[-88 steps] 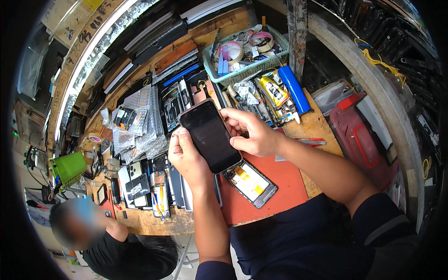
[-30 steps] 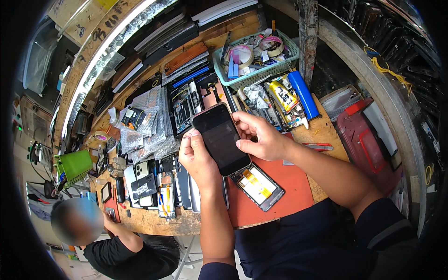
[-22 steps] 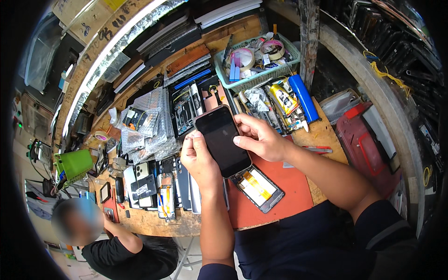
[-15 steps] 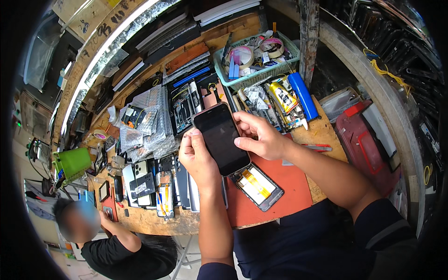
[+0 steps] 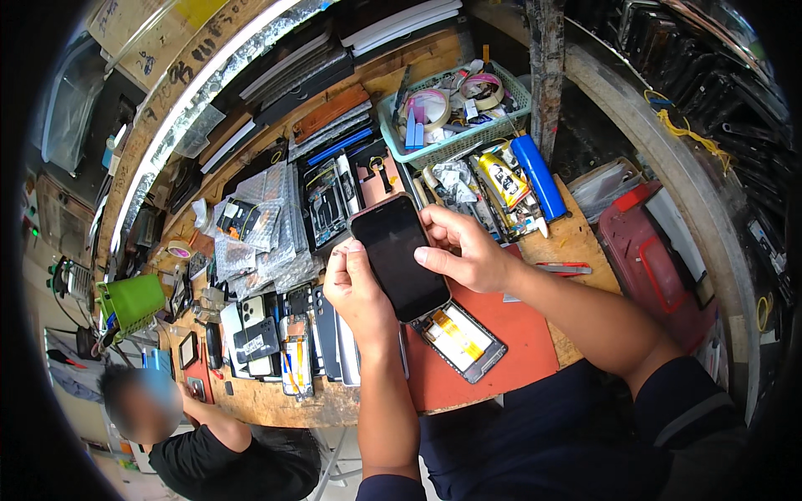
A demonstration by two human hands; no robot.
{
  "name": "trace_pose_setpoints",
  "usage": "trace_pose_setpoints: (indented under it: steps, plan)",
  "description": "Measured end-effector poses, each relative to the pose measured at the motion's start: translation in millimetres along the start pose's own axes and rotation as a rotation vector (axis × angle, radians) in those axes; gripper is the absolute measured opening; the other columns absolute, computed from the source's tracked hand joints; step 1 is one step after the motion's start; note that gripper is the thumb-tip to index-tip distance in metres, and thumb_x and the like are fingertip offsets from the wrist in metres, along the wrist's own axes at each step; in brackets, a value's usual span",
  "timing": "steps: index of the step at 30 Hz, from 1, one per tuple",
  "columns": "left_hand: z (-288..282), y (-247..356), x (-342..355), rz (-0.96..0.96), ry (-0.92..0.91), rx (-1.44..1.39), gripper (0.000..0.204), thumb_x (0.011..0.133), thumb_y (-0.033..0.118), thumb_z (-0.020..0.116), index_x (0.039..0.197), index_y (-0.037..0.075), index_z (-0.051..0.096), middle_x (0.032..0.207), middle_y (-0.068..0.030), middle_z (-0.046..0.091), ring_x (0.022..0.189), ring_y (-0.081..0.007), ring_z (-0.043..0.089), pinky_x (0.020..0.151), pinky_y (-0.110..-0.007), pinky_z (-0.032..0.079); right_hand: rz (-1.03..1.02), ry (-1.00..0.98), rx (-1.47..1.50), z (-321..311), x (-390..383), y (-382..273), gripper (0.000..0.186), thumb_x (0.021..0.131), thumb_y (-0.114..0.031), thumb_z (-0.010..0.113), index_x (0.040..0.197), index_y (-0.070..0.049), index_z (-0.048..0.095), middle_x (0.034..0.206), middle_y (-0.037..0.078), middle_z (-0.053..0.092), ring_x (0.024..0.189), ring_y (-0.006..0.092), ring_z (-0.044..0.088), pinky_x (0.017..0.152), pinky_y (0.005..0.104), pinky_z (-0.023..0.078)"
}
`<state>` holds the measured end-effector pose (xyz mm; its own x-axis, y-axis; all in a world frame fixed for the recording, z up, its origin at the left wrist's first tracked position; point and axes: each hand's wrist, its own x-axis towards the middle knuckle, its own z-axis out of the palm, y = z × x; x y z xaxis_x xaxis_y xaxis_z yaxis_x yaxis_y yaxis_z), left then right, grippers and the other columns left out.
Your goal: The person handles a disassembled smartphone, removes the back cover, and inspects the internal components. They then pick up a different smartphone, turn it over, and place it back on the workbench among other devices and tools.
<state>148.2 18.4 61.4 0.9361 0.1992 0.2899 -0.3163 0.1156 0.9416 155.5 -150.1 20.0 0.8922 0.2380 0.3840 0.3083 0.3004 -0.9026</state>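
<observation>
Between my two hands is a smartphone (image 5: 398,260) with a dark screen, tilted and raised above the bench. My left hand (image 5: 361,288) grips its left edge, the thumb lying at the rim of the screen. On the opposite side my right hand (image 5: 466,246) holds the right edge, its thumb at the glass and its fingers behind. Below the phone, an opened phone body (image 5: 459,341) with a white battery and an orange flex cable lies on the red mat (image 5: 518,334). The held phone covers this body's upper end.
A green basket (image 5: 464,138) with tape rolls stands at the back. Beside it are a yellow tube (image 5: 504,179) and a blue cylinder (image 5: 539,177). Bubble-wrap bags (image 5: 267,225) and several phones (image 5: 257,338) crowd the left. A co-worker (image 5: 209,434) sits at the lower left.
The phone sits slightly lower in the picture and tips a little differently. Both hands keep their hold on it, and my view has shifted slightly.
</observation>
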Motion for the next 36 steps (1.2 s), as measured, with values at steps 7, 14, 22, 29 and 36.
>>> trace_pose_setpoints:
  steps: [7,14,22,29,36]
  plan:
    - [5.3,0.5,-4.0,0.019,-0.01,-0.046,0.023,0.111,0.017,0.057,0.103,0.0,0.069,0.094,0.0001,0.068,0.083,-0.0047,0.057,0.075,-0.023,0.05,-0.018,0.088,-0.045,1.9,-0.1,3.2,0.021,0.102,-0.018,0.067,0.108,-0.001,0.057,0.078,0.002,0.064,0.072,0.0039,0.053,0.062,0.0262,0.044]
    - [2.4,-1.6,-0.2,0.029,0.023,0.016,0.023,0.111,0.016,0.056,0.102,-0.001,0.069,0.094,0.0,0.068,0.083,-0.0047,0.057,0.075,-0.023,0.05,0.041,-0.033,0.01,-3.8,-1.6,-5.3,0.018,0.104,-0.013,0.061,0.116,-0.002,0.052,0.094,0.003,0.066,0.087,0.0054,0.058,0.077,0.0251,0.049]
    - [-2.5,-5.2,1.9,0.024,0.004,-0.037,0.023,0.112,0.016,0.056,0.103,-0.001,0.069,0.095,-0.0013,0.069,0.083,-0.0053,0.059,0.076,-0.023,0.051,0.095,-0.048,-0.039,-3.7,-1.3,-8.9,0.026,0.093,-0.003,0.06,0.118,-0.002,0.052,0.092,0.001,0.064,0.084,0.0055,0.056,0.074,0.0247,0.046]
    - [-4.4,0.6,2.3,0.006,0.011,-0.054,0.024,0.112,0.017,0.055,0.107,-0.001,0.069,0.097,-0.0028,0.071,0.083,-0.0063,0.061,0.076,-0.023,0.053,0.059,-0.084,-0.054,3.5,-0.8,-19.6,0.048,0.087,0.003,0.065,0.132,0.0,0.048,0.098,0.005,0.067,0.083,0.0081,0.061,0.072,0.0272,0.051]
    - [-6.8,-2.5,3.4,0.036,0.0,-0.038,0.023,0.112,0.017,0.055,0.106,-0.001,0.069,0.098,-0.0029,0.07,0.083,-0.0061,0.062,0.076,-0.023,0.053,0.057,-0.065,-0.028,8.8,-3.5,-14.5,0.053,0.089,0.005,0.065,0.137,-0.001,0.045,0.105,0.007,0.067,0.09,0.009,0.063,0.075,0.0267,0.052]
